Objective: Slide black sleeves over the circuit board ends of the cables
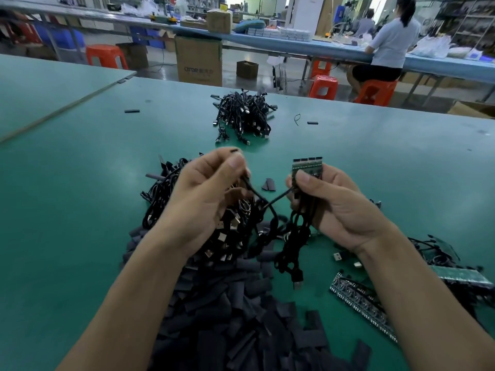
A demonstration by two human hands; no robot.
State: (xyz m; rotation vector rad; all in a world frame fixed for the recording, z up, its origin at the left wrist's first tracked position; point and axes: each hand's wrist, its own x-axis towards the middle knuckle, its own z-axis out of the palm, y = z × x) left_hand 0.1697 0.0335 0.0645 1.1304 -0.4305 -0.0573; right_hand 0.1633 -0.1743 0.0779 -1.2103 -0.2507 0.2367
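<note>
My left hand point(209, 188) pinches a black sleeve point(233, 151) between thumb and fingers above the table; a black cable point(257, 195) runs out from under that hand. My right hand point(329, 207) grips a small green circuit board panel point(307, 166) with several black cables point(294, 236) hanging from it down to the table. One cable crosses between both hands. A heap of loose flat black sleeves point(235, 311) lies in front of me.
A tangled cable pile point(166, 199) sits under my left hand, another bundle point(242, 117) further back. Green board strips point(359, 298) with cables lie at the right. Stray sleeves point(131, 111) dot the green table point(80, 183). A person point(393, 38) sits at the far bench.
</note>
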